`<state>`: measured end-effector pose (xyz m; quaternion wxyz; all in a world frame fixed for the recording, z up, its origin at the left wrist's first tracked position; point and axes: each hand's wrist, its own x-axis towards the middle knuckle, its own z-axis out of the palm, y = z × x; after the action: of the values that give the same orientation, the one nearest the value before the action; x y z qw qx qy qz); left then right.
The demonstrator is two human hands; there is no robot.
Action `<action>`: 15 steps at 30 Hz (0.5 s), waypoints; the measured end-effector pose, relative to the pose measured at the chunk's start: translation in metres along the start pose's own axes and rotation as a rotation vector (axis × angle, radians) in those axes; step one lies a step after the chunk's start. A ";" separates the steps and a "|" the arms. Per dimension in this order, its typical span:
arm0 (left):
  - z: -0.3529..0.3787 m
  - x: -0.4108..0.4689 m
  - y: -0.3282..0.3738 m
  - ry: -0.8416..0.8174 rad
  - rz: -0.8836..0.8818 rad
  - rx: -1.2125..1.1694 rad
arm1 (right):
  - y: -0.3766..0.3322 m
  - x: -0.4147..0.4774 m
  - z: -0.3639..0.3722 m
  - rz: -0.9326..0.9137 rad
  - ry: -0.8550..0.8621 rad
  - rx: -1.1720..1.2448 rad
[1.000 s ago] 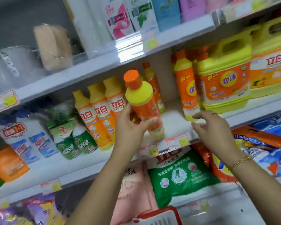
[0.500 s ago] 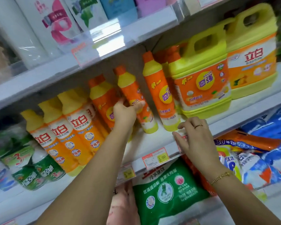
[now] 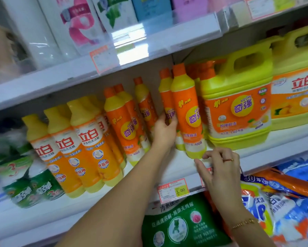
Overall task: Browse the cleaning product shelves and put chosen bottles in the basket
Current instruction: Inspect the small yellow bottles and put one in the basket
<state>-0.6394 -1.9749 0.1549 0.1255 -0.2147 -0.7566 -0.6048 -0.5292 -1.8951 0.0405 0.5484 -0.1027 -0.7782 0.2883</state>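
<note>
**Clearances around the front orange bottle point(image 3: 187, 113).**
- **Right of it:** the large yellow jug point(image 3: 237, 104) stands close against it, leaving no passage.
- **Left of it:** a second orange bottle point(image 3: 164, 97) stands just beside it. The left hand point(image 3: 164, 134) grips this one and fills the gap towards the leaning orange bottles point(image 3: 124, 125).
- **Above it:** only a thin band of room lies under the upper shelf point(image 3: 149, 49).
- **In front of it:** a bare strip of shelf board point(image 3: 180, 166) is open, bounded to the right by the right hand point(image 3: 219, 168) at the shelf edge.
</note>
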 end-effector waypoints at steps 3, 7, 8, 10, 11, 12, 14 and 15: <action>-0.001 -0.003 -0.010 -0.092 -0.066 -0.018 | -0.003 0.001 0.001 0.029 0.006 -0.022; -0.008 -0.005 -0.020 -0.198 -0.230 -0.042 | -0.005 0.002 0.003 0.043 0.015 -0.027; -0.011 -0.005 -0.019 -0.176 -0.255 -0.034 | -0.005 0.002 0.003 0.046 0.016 -0.026; -0.017 -0.005 -0.019 -0.056 -0.274 0.051 | -0.006 0.003 0.003 0.052 0.017 -0.029; -0.019 -0.005 -0.020 0.017 -0.283 0.116 | -0.007 0.003 0.003 0.051 0.021 -0.035; -0.019 -0.005 -0.023 0.062 -0.295 0.165 | -0.008 0.003 0.003 0.050 0.027 -0.041; -0.018 -0.001 -0.030 0.077 -0.336 0.182 | -0.008 0.002 0.003 0.045 0.035 -0.051; -0.015 0.001 -0.033 0.084 -0.358 0.184 | -0.008 0.002 0.003 0.040 0.039 -0.051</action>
<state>-0.6568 -1.9955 0.1307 0.0666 -0.0390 -0.8287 -0.5544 -0.5317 -1.9019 0.0457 0.5548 -0.1377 -0.7722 0.2773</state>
